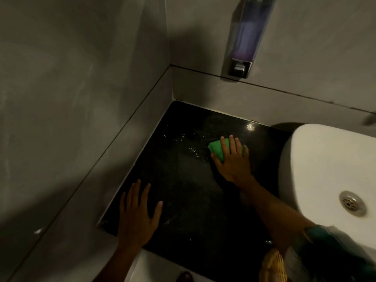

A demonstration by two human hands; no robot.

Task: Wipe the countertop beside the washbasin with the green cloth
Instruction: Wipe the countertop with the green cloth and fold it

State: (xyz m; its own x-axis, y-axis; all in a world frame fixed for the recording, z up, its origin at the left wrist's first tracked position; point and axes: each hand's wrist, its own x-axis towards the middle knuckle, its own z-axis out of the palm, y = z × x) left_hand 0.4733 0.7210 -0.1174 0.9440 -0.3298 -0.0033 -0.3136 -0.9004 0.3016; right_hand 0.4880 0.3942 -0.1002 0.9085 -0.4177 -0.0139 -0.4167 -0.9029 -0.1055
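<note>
Closest to me, the left hand [136, 215] lies flat and open on the front part of the dark bench [195, 210], fingers spread, holding nothing. It looks like it is there to prop the person up while they lean in.

A bit further back, the right hand [232, 159] presses down on the green cloth [216, 148]. The fingers lie over the top of the cloth and the thumb hugs its near side, so the hand is gripping it against the bench. The cloth sits near the back of the bench, just beside the white washbasin [325, 159], which fills the right side.

To the left of the cloth I can see little shiny spots [183, 140] on the dark stone. I think they are water drops, but the room is dim and I cannot be sure.

So the wiping step looks to be under way, with the cloth down and pushed flat. I would guess the job is only partly done, since those spots are there.

The next move, I think, should be a slide of the cloth to the left, across the shiny spots and toward the corner where the two grey walls [81, 98] meet. The hand needs to keep pressing down so the cloth does not bunch up.

Furthest away, up on the back wall, hangs a soap dispenser [246, 37].
</note>
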